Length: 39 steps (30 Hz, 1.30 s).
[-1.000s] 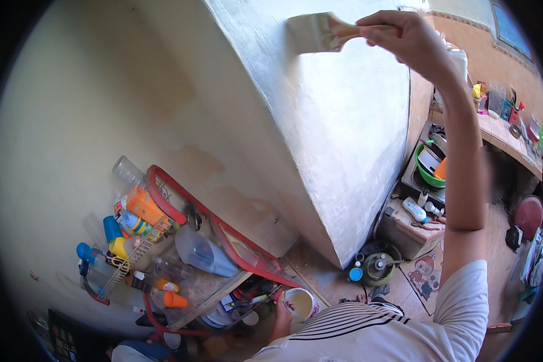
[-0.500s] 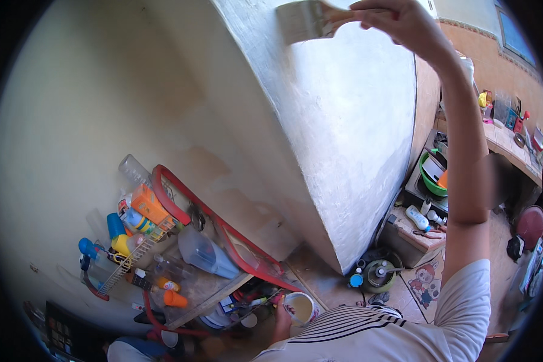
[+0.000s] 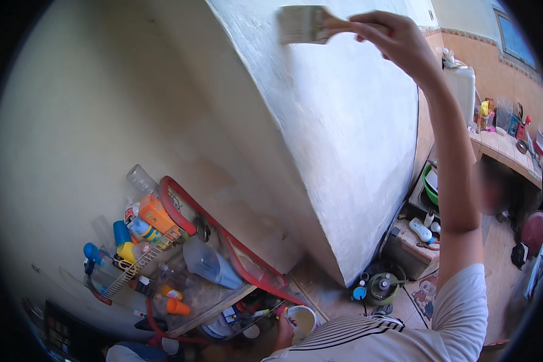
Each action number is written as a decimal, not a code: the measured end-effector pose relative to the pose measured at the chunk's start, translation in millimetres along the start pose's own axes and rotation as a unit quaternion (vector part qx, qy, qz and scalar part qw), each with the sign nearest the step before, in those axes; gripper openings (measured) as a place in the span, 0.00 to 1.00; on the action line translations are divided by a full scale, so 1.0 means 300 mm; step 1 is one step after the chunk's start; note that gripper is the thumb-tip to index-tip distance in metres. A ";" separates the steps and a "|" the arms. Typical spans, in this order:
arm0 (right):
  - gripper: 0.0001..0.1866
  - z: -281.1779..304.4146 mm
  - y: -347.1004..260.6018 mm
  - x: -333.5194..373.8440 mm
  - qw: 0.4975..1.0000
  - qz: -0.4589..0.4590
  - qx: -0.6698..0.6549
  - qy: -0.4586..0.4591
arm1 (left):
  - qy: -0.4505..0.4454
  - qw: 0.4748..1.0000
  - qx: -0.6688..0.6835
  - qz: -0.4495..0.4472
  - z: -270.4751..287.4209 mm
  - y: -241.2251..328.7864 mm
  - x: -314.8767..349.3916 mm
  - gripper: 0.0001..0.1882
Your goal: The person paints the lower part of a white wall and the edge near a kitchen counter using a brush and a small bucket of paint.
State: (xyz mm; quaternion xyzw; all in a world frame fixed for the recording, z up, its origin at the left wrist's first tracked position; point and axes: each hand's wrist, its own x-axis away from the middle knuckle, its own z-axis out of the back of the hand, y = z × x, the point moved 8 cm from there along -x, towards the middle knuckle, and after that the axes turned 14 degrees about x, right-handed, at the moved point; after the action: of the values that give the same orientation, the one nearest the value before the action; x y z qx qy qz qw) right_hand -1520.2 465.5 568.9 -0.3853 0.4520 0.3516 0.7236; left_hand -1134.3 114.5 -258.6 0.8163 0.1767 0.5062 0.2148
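My right hand (image 3: pixel 398 45) is raised high and closed round the handle of a wide paintbrush (image 3: pixel 303 25). The bristles point left and lie against the upper part of a white wall face (image 3: pixel 350 139), near its left corner edge. Low in the view, my left hand (image 3: pixel 285 330) grips a small white tub (image 3: pixel 301 320) close to my striped shirt. Pale, cream-coloured paint shows inside the tub. Part of the left hand is hidden by the tub and shirt.
A red-framed rack (image 3: pixel 223 235) with bottles, cups and a clear blue pitcher (image 3: pixel 211 262) stands at lower left. On the floor beyond the wall's foot is a green gas cylinder (image 3: pixel 383 288). A tiled counter (image 3: pixel 501 145) with kitchen items runs along the right.
The brush has dropped slightly in the picture, still at the wall. My right hand has come down a little with it. The whole view has shifted a bit.
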 end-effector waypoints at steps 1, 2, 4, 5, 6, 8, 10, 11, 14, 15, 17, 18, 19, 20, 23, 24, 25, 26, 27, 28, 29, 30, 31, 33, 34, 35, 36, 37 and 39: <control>0.14 0.025 0.029 0.027 0.999 -0.033 -0.005 0.015 | 0.001 1.000 0.002 -0.002 0.011 0.006 -0.003 0.23; 0.15 0.042 0.064 0.058 0.997 -0.057 -0.040 0.025 | 0.001 1.000 0.001 -0.005 0.023 0.008 -0.005 0.23; 0.17 0.059 0.127 0.141 0.988 -0.107 -0.103 0.042 | -0.002 1.000 0.001 -0.002 0.015 0.010 -0.010 0.23; 0.17 0.055 0.153 0.193 0.979 -0.135 -0.148 0.038 | -0.003 1.000 0.001 -0.002 0.022 0.013 -0.014 0.23; 0.18 0.051 0.174 0.254 0.967 -0.163 -0.193 0.034 | -0.003 1.000 -0.003 -0.004 0.026 0.018 -0.021 0.23; 0.19 0.028 0.198 0.392 0.936 -0.217 -0.278 0.023 | -0.004 1.000 -0.007 -0.004 0.025 0.020 -0.016 0.23; 0.19 -0.004 0.210 0.535 0.902 -0.273 -0.335 0.020 | -0.006 1.000 -0.009 -0.010 0.016 0.041 -0.015 0.23; 0.20 -0.023 0.228 0.616 0.892 -0.294 -0.344 0.010 | -0.009 1.000 -0.010 -0.006 0.015 0.032 -0.019 0.23; 0.22 -0.092 0.284 0.867 0.844 -0.383 -0.376 -0.009 | -0.017 1.000 -0.015 -0.004 0.016 0.021 -0.034 0.23; 0.23 -0.121 0.312 0.962 0.810 -0.413 -0.416 -0.022 | -0.022 1.000 -0.018 -0.002 0.012 0.014 -0.038 0.23; 0.24 -0.170 0.361 1.158 0.753 -0.466 -0.460 -0.061 | -0.029 0.999 -0.022 0.002 0.013 0.004 -0.037 0.23; 0.24 -0.203 0.372 1.256 0.736 -0.477 -0.472 -0.091 | -0.031 0.999 -0.026 0.003 0.022 0.005 -0.030 0.23; 0.22 -0.233 0.367 1.352 0.708 -0.502 -0.481 -0.121 | -0.030 0.999 -0.029 0.005 0.036 0.007 -0.020 0.23; 0.21 -0.253 0.363 1.438 0.690 -0.526 -0.476 -0.141 | -0.028 0.999 -0.032 0.005 0.048 0.010 -0.010 0.23; 0.15 -0.289 0.335 1.649 0.653 -0.579 -0.436 -0.221 | -0.028 0.999 -0.043 0.014 0.054 0.017 0.014 0.23; 0.15 -0.290 0.332 1.697 0.675 -0.577 -0.365 -0.281 | -0.029 0.998 -0.046 0.018 0.046 0.018 0.016 0.23; 0.14 -0.295 0.333 1.742 0.688 -0.568 -0.294 -0.342 | -0.026 0.998 -0.049 0.017 0.042 0.026 0.024 0.23; 0.12 -0.315 0.364 1.815 0.710 -0.548 -0.273 -0.347 | -0.027 0.998 -0.054 0.018 0.027 0.024 0.027 0.23; 0.12 -0.327 0.391 1.871 0.732 -0.533 -0.251 -0.342 | -0.029 0.997 -0.063 0.021 -0.010 0.019 0.034 0.22; 0.12 -0.362 0.395 1.909 0.755 -0.509 -0.234 -0.342 | -0.026 0.997 -0.069 0.015 -0.015 0.031 0.045 0.22; 0.13 -0.383 0.411 1.949 0.778 -0.486 -0.211 -0.338 | -0.029 0.996 -0.078 0.014 -0.041 0.027 0.043 0.23; 0.13 -0.418 0.420 2.012 0.760 -0.501 -0.236 -0.340 | -0.032 0.996 -0.087 0.013 -0.058 0.019 0.049 0.23; 0.14 -0.458 0.402 2.050 0.742 -0.505 -0.238 -0.370 | -0.028 0.995 -0.090 0.012 -0.062 0.026 0.070 0.23; 0.15 -0.532 0.408 2.147 0.764 -0.466 -0.221 -0.387 | -0.035 0.994 -0.103 0.017 -0.111 0.017 0.089 0.23; 0.16 -0.578 0.383 2.165 0.760 -0.453 -0.254 -0.392 | -0.031 0.994 -0.105 0.017 -0.108 0.028 0.100 0.23; 0.16 -0.606 0.362 2.153 0.755 -0.445 -0.273 -0.396 | -0.028 0.994 -0.105 0.017 -0.107 0.034 0.103 0.23; 0.16 -0.633 0.341 2.141 0.750 -0.437 -0.292 -0.401 | -0.025 0.994 -0.105 0.017 -0.105 0.039 0.107 0.23; 0.16 -0.656 0.326 2.122 0.746 -0.429 -0.309 -0.404 | -0.019 0.993 -0.111 0.016 -0.108 0.042 0.111 0.23; 0.16 -0.685 0.344 2.081 0.759 -0.419 -0.295 -0.401 | -0.008 0.993 -0.121 0.015 -0.118 0.041 0.118 0.23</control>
State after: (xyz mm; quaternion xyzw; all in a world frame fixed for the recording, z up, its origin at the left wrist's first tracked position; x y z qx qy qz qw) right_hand -1472.7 432.7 -93.9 -0.5543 -0.2125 0.2514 0.7645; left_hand -1150.2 128.2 -211.6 0.7907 0.1004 0.5207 0.3060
